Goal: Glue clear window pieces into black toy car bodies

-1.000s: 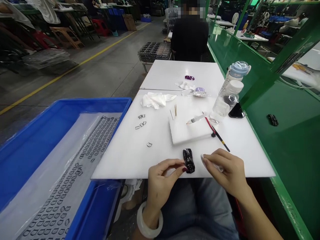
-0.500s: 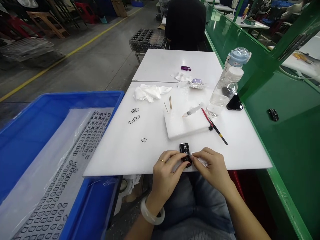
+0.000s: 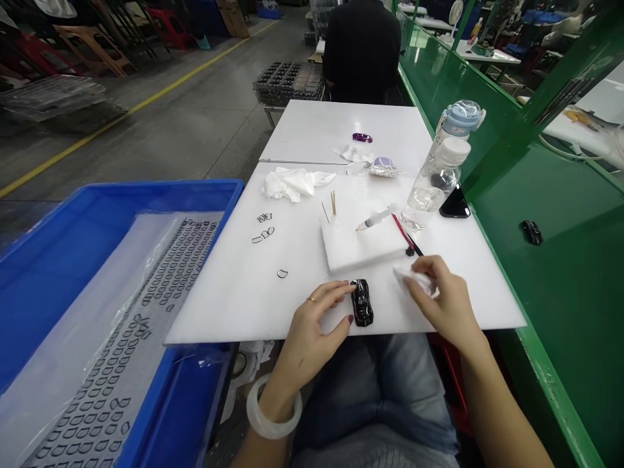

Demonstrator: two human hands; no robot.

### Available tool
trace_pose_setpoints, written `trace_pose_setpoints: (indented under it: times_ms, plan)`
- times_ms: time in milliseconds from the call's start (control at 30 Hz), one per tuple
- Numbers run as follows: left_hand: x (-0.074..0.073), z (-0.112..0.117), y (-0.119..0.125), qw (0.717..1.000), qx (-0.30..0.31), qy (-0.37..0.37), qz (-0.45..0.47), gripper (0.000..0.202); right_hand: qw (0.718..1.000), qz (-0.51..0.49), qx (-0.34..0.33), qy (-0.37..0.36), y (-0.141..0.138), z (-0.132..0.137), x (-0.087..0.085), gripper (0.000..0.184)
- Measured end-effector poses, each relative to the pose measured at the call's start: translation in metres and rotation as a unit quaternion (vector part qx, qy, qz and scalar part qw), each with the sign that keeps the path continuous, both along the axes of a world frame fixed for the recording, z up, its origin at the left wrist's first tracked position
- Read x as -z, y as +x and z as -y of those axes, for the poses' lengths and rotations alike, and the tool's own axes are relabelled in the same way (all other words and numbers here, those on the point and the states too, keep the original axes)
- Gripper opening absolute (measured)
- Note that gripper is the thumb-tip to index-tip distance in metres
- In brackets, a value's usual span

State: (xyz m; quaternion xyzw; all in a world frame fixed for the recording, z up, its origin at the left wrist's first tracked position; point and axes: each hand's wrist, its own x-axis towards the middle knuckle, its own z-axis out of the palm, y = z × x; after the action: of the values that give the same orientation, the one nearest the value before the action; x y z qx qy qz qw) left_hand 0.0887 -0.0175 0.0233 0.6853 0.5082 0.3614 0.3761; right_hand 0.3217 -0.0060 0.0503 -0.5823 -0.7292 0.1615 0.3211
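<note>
A glossy black toy car body lies on the white table near its front edge. My left hand is beside it on the left, thumb and fingers apart; a fingertip reaches the car's upper left edge, and the thumb is clear of it. To the right of the car, my right hand pinches a crumpled white tissue just above the tabletop. Ahead of the car sits a white foam block with a syringe on it and thin wooden sticks standing in it.
Small black outline pieces lie on the table's left. A blue bin holds a sheet with many more. Water bottles and a phone stand and lie at right. Another black car body rests on the green surface. A person sits ahead.
My right hand has moved right, away from the car, carrying the tissue. My left fingers have loosened from the car, which now lies on the table.
</note>
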Motion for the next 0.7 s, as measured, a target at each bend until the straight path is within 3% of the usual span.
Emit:
trace_pose_setpoints:
  times_ms: [133, 233, 300, 367, 500, 533, 600, 633, 700]
  plan:
    - [0.003, 0.001, 0.013, 0.998, -0.063, 0.004, -0.025, 0.038, 0.973, 0.121, 0.114, 0.162, -0.003, -0.003, 0.006, 0.021]
    - [0.004, 0.001, 0.018, 0.997, -0.074, 0.005, -0.035, 0.043, 0.951, 0.148, 0.19, 0.193, -0.012, 0.0, 0.01, 0.02]
    - [0.006, 0.002, 0.012, 0.998, -0.053, -0.004, 0.027, 0.044, 0.942, 0.166, 0.225, 0.188, -0.02, 0.005, 0.011, 0.02]
    - [0.009, 0.004, 0.002, 0.988, -0.062, -0.028, 0.137, 0.041, 0.948, 0.153, 0.205, 0.191, -0.034, 0.01, 0.014, 0.022]
    - [0.016, 0.007, -0.011, 0.928, -0.164, -0.078, 0.326, 0.034, 0.976, 0.146, 0.078, 0.14, -0.079, 0.022, 0.024, 0.034]
    - [0.016, 0.006, -0.011, 0.922, -0.174, -0.084, 0.336, 0.034, 0.978, 0.152, 0.068, 0.128, -0.088, 0.022, 0.025, 0.036]
    - [0.012, 0.002, -0.008, 0.938, -0.146, -0.086, 0.302, 0.032, 0.978, 0.146, 0.065, 0.133, -0.088, 0.02, 0.025, 0.039]
    - [0.009, 0.0, -0.005, 0.954, -0.114, -0.078, 0.264, 0.029, 0.978, 0.134, 0.073, 0.144, -0.076, 0.02, 0.023, 0.039]
    - [0.001, -0.004, 0.002, 0.983, -0.05, -0.038, 0.174, 0.022, 0.971, 0.118, 0.126, 0.165, -0.027, 0.027, 0.02, 0.037]
